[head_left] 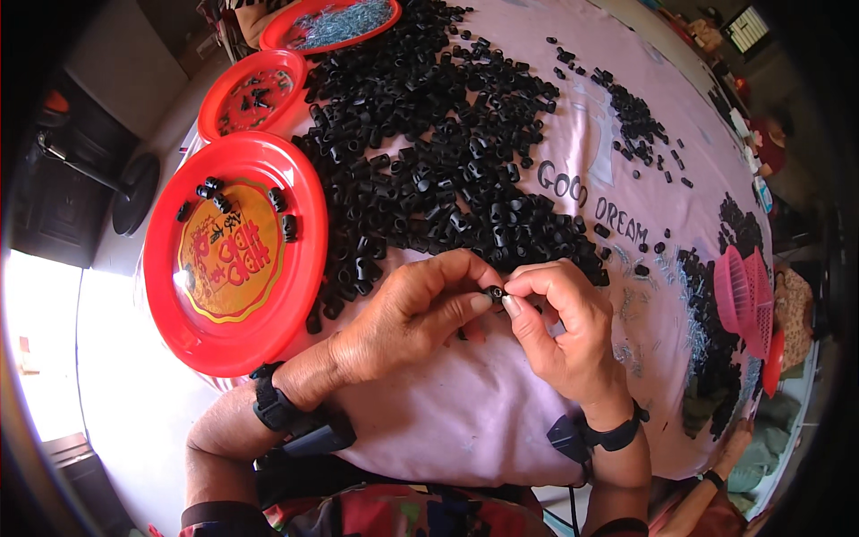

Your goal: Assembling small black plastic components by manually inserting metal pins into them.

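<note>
A small black cord lock (pixel 496 293), with a lighter spot at its round end, is between my fingertips in front of the pile. My left hand (pixel 416 309) pinches it from the left with thumb and forefinger. From the right, the thumb and forefinger of my right hand (pixel 573 327) close on the same piece. Just beyond both hands spreads a large heap of loose black plastic parts (pixel 438 170). To the left, a red plate (pixel 165 295) carries several black cord locks (pixel 288 227) on its yellow-patterned middle.
Farther back are a second red plate (pixel 210 112) with a few pieces and a third (pixel 267 38) holding thin silvery-blue springs (pixel 344 22). A pink cloth (pixel 447 403) covers the table. At right stands a pink basket (pixel 743 291) near more black parts; another person's hand (pixel 735 443) rests below it.
</note>
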Demonstrator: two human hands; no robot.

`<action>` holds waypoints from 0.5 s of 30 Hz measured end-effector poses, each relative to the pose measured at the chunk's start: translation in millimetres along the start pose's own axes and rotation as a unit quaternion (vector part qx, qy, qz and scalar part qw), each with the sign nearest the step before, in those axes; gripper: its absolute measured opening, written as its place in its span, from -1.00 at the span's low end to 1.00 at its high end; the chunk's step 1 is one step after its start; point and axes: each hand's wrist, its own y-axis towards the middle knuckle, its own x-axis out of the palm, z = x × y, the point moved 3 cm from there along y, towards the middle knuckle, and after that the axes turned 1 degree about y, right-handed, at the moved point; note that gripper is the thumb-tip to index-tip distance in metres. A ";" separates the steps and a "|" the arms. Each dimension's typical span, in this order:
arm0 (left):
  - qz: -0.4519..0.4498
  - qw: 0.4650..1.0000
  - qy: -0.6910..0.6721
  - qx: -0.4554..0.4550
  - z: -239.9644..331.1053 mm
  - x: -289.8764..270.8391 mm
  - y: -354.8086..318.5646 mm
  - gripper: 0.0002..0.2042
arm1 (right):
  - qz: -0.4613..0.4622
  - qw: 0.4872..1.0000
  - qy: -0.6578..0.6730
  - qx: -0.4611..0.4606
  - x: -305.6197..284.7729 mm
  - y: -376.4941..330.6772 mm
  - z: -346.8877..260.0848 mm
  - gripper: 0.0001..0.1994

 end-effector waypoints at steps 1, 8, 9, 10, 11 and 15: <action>0.001 1.000 -0.012 -0.002 -1.8 0.4 -0.3 -0.81 | -0.004 1.000 0.016 -0.012 2.3 -1.3 -0.9 -0.85; -0.001 0.995 -0.097 -0.027 -3.8 -0.6 -1.1 -0.79 | 0.002 0.999 0.035 0.038 6.7 -4.2 -4.9 -0.82; -0.002 0.995 -0.098 -0.027 -3.9 -0.4 -0.6 -0.79 | 0.002 0.999 0.034 0.039 7.4 -4.3 -3.0 -0.82; 0.000 0.995 -0.095 -0.024 -3.8 -0.3 -0.1 -0.80 | 0.015 0.999 0.036 0.018 7.7 -4.6 -0.6 -0.81; 0.001 0.996 -0.092 -0.021 -3.8 0.0 0.4 -0.80 | 0.027 0.999 0.037 -0.002 7.0 -5.1 0.3 -0.80; -0.007 0.997 -0.078 0.003 -3.4 2.2 0.0 -0.80 | 0.027 1.000 0.007 -0.008 0.8 -4.1 -1.9 -0.78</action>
